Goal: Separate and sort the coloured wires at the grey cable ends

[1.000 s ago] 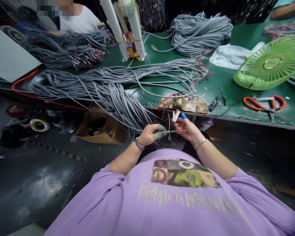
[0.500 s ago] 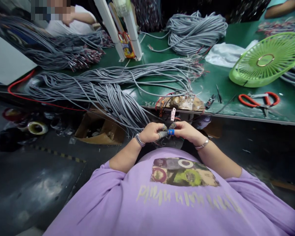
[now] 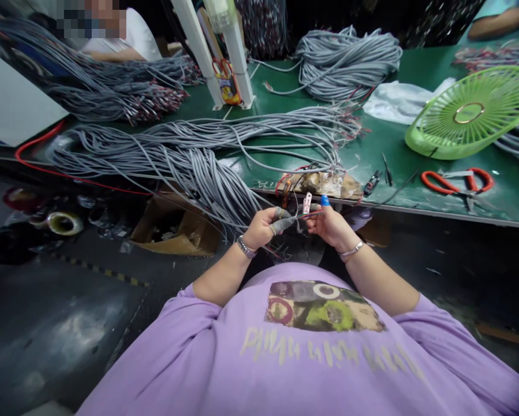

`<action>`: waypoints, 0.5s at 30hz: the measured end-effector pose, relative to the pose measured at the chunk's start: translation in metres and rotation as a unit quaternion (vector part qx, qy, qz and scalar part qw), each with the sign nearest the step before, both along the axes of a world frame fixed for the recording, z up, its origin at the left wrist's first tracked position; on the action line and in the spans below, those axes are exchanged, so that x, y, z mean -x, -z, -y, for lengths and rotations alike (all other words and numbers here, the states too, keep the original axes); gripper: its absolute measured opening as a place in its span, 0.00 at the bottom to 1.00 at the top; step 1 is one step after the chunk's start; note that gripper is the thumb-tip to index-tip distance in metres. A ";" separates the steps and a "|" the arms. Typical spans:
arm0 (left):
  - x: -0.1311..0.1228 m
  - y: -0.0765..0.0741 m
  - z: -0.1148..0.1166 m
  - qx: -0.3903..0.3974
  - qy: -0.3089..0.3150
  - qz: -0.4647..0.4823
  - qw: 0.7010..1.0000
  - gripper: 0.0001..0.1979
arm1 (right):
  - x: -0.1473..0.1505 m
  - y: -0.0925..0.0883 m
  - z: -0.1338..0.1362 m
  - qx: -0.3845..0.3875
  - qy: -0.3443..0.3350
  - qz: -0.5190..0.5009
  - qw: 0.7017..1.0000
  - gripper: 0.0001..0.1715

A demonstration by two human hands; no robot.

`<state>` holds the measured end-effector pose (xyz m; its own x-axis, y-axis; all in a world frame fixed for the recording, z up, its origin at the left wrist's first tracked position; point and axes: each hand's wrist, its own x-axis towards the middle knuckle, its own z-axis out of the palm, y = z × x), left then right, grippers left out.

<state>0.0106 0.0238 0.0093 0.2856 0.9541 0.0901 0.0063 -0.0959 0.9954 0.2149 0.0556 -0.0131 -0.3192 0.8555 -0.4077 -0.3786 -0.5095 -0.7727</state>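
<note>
My left hand (image 3: pixel 265 226), with grey finger cots and a wristwatch, is closed on the end of a grey cable (image 3: pixel 224 199) just below the table's front edge. My right hand (image 3: pixel 331 226), with a blue cot on one fingertip and a bracelet, pinches the thin coloured wires (image 3: pixel 307 215) that stick out of that cable end. The two hands are a few centimetres apart. Above them lies a brown wooden jig (image 3: pixel 326 185) with red wires and a pale pink clip (image 3: pixel 306 202).
Large bundles of grey cable (image 3: pixel 185 153) cover the green table (image 3: pixel 380 150) and hang over its edge. A green fan (image 3: pixel 471 112), red-handled scissors (image 3: pixel 456 182), black snips (image 3: pixel 372 184), a white post (image 3: pixel 237 52), a cardboard box (image 3: pixel 172 228) and tape rolls (image 3: pixel 62 222) are nearby. Another person (image 3: pixel 124 43) sits at far left.
The hands, pressed together half a second ago, have come apart again and risen a little toward the table edge, with the coloured wires stretched between them.
</note>
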 end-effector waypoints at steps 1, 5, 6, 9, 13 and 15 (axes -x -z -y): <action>-0.002 0.001 -0.002 0.003 -0.006 0.004 1.000 0.21 | 0.003 -0.001 -0.001 -0.005 -0.024 -0.004 1.000 0.28; -0.006 0.008 -0.009 0.013 -0.007 0.012 1.000 0.21 | 0.011 0.000 -0.006 -0.069 -0.028 0.006 0.997 0.30; -0.006 0.010 -0.010 0.016 -0.004 0.014 1.000 0.21 | 0.013 0.001 -0.007 -0.090 -0.006 0.021 0.996 0.31; -0.007 0.014 -0.015 0.024 0.003 0.021 0.999 0.22 | 0.016 0.008 -0.009 -0.141 0.095 0.080 0.982 0.33; -0.009 0.019 -0.022 0.028 0.008 0.023 0.999 0.22 | 0.019 0.014 -0.011 -0.177 0.169 0.098 0.965 0.35; -0.009 0.022 -0.024 0.028 0.012 0.020 0.999 0.22 | 0.020 0.014 -0.012 -0.166 0.127 0.068 0.975 0.35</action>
<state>0.0199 0.0483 -0.0128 0.3059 0.9508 0.0486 -0.0356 -0.0396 0.9986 0.1946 0.0673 -0.0268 -0.0409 0.9921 -0.1186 -0.3424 -0.1254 -0.9312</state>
